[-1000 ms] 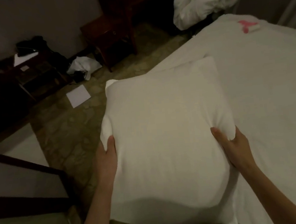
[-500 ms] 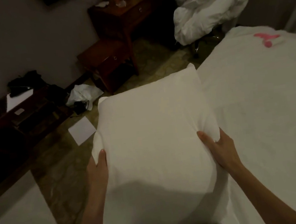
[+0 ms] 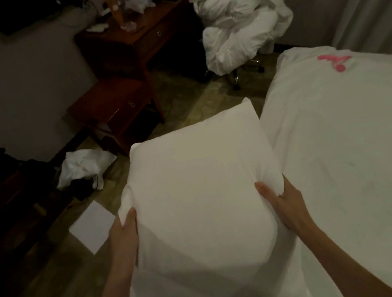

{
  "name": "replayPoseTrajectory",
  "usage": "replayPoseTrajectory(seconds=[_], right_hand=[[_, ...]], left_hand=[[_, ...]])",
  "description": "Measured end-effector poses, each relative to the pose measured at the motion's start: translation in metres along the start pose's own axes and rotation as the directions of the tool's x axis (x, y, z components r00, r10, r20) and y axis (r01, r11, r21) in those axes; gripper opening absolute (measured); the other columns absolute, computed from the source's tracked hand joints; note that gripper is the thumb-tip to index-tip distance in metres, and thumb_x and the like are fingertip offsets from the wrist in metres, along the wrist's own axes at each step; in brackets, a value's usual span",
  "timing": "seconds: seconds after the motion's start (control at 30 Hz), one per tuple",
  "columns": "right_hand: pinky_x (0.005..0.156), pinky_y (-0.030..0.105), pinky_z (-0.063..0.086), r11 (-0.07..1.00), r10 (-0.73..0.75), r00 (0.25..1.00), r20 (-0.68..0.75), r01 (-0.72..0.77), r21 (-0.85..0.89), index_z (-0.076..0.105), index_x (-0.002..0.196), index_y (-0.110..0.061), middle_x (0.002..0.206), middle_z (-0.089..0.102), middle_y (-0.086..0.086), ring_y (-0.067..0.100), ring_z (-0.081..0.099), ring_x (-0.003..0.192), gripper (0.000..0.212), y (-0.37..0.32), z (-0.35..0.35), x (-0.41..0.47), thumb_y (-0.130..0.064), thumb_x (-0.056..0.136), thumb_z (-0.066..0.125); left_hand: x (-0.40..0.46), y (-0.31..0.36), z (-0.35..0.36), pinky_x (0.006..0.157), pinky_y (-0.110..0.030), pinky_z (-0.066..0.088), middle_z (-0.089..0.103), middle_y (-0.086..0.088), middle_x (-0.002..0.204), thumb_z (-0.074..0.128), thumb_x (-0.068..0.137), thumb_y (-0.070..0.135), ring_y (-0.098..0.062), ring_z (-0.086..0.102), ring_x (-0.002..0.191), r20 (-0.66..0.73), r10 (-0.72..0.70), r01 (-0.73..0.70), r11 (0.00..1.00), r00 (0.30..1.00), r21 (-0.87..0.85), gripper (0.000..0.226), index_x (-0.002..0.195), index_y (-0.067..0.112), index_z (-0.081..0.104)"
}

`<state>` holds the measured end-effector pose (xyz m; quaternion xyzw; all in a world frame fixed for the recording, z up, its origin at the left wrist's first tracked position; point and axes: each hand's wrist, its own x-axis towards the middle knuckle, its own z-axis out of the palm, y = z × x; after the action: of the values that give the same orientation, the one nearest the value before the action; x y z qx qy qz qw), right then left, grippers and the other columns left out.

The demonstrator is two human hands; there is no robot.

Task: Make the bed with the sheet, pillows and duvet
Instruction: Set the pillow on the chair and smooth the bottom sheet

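2 hands on the pillow [image 3: 195,196]: my left hand [image 3: 124,235] grips its left edge, my right hand [image 3: 283,202] pinches the right. Since 1 second ago it has swung off the sheeted bed [image 3: 350,156] and now hangs beside it, over the floor. Duvet [image 3: 238,27] sits heaped on a chair; placing comes next, I judge.

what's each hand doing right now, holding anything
Left hand: grips the pillow at its left edge.
Right hand: grips the pillow's right edge, fingers curled into it.
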<state>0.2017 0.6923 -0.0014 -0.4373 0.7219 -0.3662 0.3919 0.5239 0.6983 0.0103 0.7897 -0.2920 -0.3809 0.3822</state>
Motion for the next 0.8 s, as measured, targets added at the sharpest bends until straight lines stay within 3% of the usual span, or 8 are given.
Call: replayPoseTrajectory(seconds=[0.1,0.27,0.4,0.53,0.73,0.8], right_hand=[[0.088,0.026,0.038,0.999,0.022,0.995,-0.092,-0.018,0.036,0.048,0.136,-0.020,0.126,0.061,0.006,0.028,0.056,0.117,0.059,-0.030,0.042,-0.001,-0.043,0.085,0.066],[0.089,0.024,0.038,0.997,0.033,0.977,-0.213,-0.018,0.073,0.048,0.137,-0.023,0.125,0.061,-0.001,0.018,0.056,0.110,0.056,-0.071,0.081,0.019,-0.044,0.087,0.064],[0.086,0.021,0.037,0.995,0.082,0.954,-0.288,-0.062,0.079,0.050,0.135,-0.023,0.115,0.060,-0.005,0.010,0.053,0.099,0.053,-0.089,0.098,0.032,-0.042,0.087,0.063],[0.089,0.024,0.037,0.989,0.139,0.927,-0.348,-0.114,0.089,0.049,0.135,-0.022,0.123,0.060,-0.001,0.016,0.055,0.108,0.055,-0.089,0.120,0.063,-0.043,0.087,0.063],[0.089,0.024,0.038,0.987,0.155,0.906,-0.394,-0.126,0.100,0.050,0.134,-0.025,0.119,0.062,-0.003,0.014,0.056,0.105,0.053,-0.109,0.141,0.155,-0.044,0.087,0.064],[0.090,0.026,0.040,0.985,0.167,0.897,-0.409,-0.131,0.115,0.049,0.135,-0.025,0.123,0.063,0.001,0.021,0.058,0.111,0.054,-0.120,0.142,0.196,-0.044,0.087,0.064]], left_hand=[[0.054,0.030,-0.021,0.102,-0.043,0.035,0.049,-0.019,0.136,0.045,0.097,0.043,-0.035,0.046,0.122,0.031,0.085,-0.086,0.995,0.996,0.047,0.055,0.140,0.007,0.042],[0.137,0.077,-0.029,0.110,-0.049,0.032,0.040,-0.012,0.146,0.046,0.095,0.050,-0.033,0.039,0.131,0.134,0.183,-0.190,0.981,0.974,0.043,0.063,0.146,0.015,0.034],[0.181,0.100,-0.012,0.106,-0.040,0.033,0.044,-0.013,0.143,0.045,0.099,0.036,-0.032,0.042,0.128,0.236,0.234,-0.247,0.969,0.943,0.025,0.052,0.143,0.009,0.039],[0.220,0.115,0.014,0.098,-0.030,0.031,0.043,-0.013,0.144,0.045,0.100,0.031,-0.031,0.041,0.130,0.296,0.203,-0.221,0.975,0.933,0.026,0.050,0.143,0.007,0.038],[0.304,0.162,0.069,0.105,-0.041,0.036,0.044,-0.014,0.143,0.046,0.098,0.036,-0.032,0.044,0.127,0.350,0.193,-0.220,0.975,0.917,0.040,0.054,0.145,0.010,0.037],[0.337,0.190,0.094,0.105,-0.046,0.038,0.046,-0.015,0.140,0.045,0.098,0.039,-0.034,0.045,0.125,0.347,0.206,-0.253,0.963,0.915,0.094,0.055,0.144,0.010,0.038]])
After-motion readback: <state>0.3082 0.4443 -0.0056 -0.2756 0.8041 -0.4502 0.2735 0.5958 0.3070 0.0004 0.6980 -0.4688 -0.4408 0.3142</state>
